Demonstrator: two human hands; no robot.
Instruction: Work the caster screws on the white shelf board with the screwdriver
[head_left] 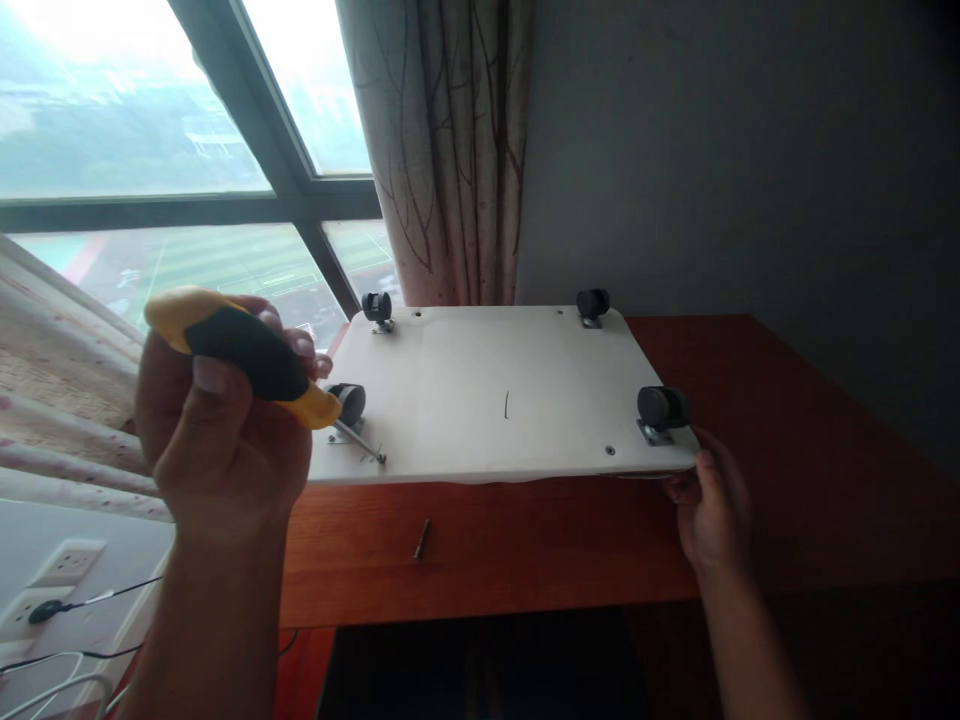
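Observation:
My left hand (225, 410) is wrapped round a yellow and black screwdriver (251, 350), whose shaft slants down to the right over the near left part of a white board (480, 360). The tip is at a small screw or hole (382, 459) near the board's front edge. Black casters stand at the board's corners: near left (349, 403), far left (376, 306), far right (593, 303) and near right (661, 407). My right hand (712, 500) grips the board's near right corner, its thumb at the edge and its fingers partly hidden underneath.
The board lies on a reddish-brown table (525, 560). A small metal bit or screw (422, 539) lies in front of it. Behind are a patterned curtain (450, 150), a window and a grey wall. Wall sockets (67, 565) with cables are at the lower left.

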